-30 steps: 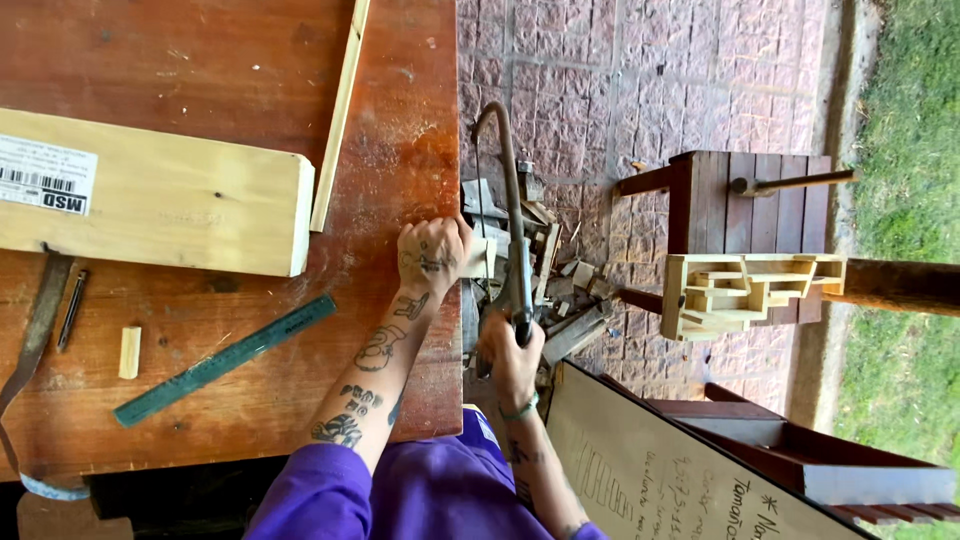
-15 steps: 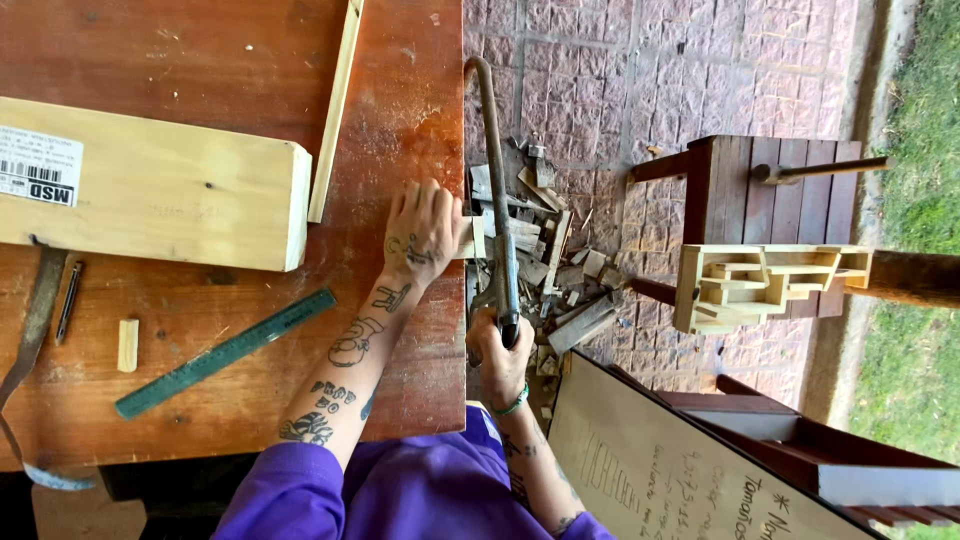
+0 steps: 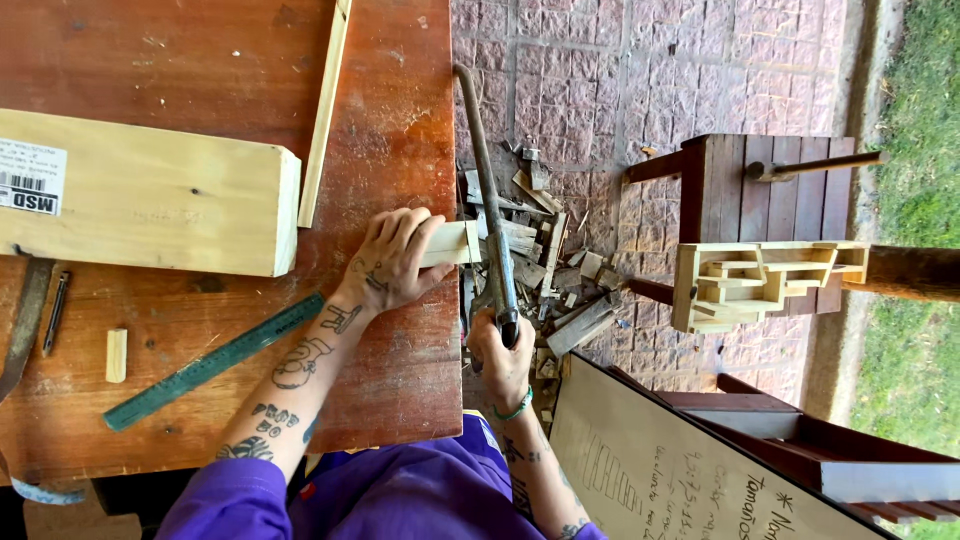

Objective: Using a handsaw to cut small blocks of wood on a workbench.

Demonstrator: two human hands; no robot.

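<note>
Saw [image 3: 490,215] drawn nearer, pale wood strip [image 3: 455,243] still pinned.

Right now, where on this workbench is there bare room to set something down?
Bare wood lies at the workbench top, above the thick wooden block, and along the near edge between the green ruler and the left hand. It is crowded at the bench edge, where the right hand holds the hacksaw across the wood strip.
</note>
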